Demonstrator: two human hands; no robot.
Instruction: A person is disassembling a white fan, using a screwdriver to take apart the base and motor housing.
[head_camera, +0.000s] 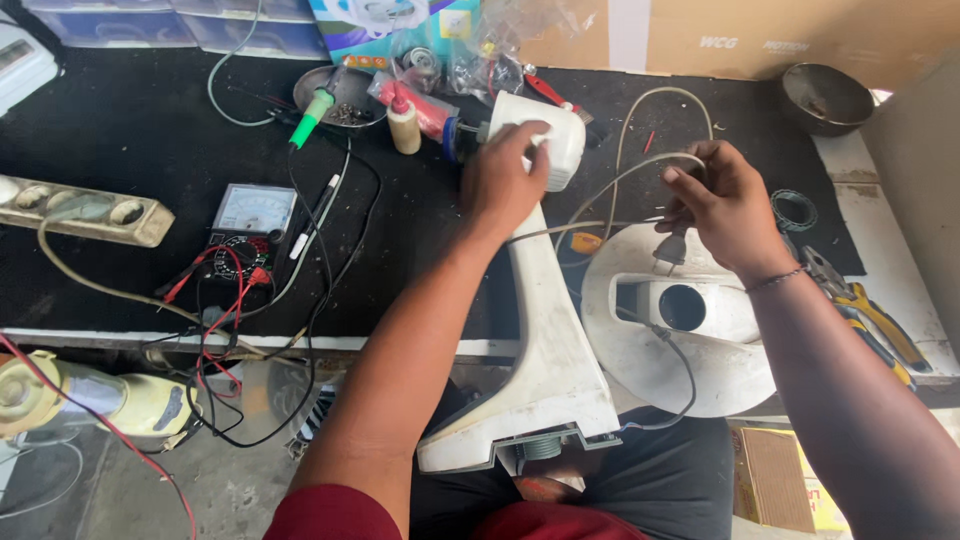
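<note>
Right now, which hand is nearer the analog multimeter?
Left. The left hand rests on the white motor housing, right of the multimeter; the right hand, holding the cord, is farther right.

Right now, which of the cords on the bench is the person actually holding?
The pale grey power cord, looped in the right hand, its plug dangling below. The red and black meter leads lie untouched at left.

A black mat (120, 130) is covering the workbench (880, 215), whose pale edge is showing at the right. Cardboard (760, 35) is leaning along the back. Grey concrete floor (230, 480) is showing below, daylight falling evenly.
</note>
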